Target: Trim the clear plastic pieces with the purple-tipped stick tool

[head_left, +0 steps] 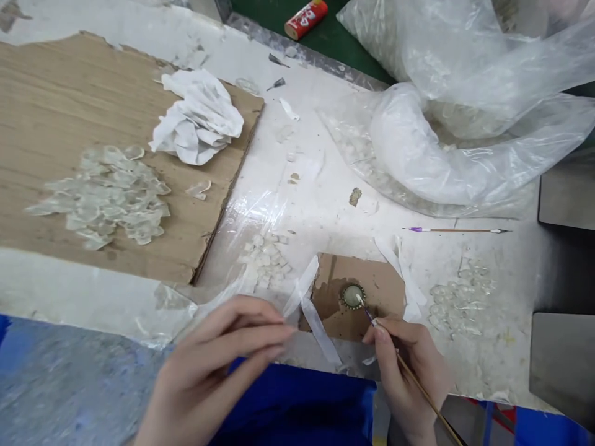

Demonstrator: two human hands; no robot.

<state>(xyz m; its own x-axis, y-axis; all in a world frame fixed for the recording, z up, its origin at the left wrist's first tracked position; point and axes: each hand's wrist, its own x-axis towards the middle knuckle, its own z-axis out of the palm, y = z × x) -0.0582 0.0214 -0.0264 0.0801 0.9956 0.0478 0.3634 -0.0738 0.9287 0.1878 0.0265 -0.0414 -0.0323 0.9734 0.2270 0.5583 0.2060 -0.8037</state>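
Note:
My right hand (409, 365) is closed in a pinch on a thin wooden brush (421, 387), whose tip rests on a small round brass setting (352, 295) with a pale centre. The setting sits on a small brown cardboard patch (385, 291) taped to the white table. My left hand (223, 365) hovers to the left of the patch, fingers stretched out together and pointing right, holding nothing that I can see. A small heap of clear flat pieces (266, 257) lies on plastic film just above the left hand.
A large cardboard sheet (51, 111) at the left carries a pile of clear pieces (105, 195) and a crumpled white tissue (198, 118). Clear plastic bags (446, 124) fill the upper right. A second brush (458, 230), more clear pieces (460, 300) and a red tube (305, 18) lie nearby.

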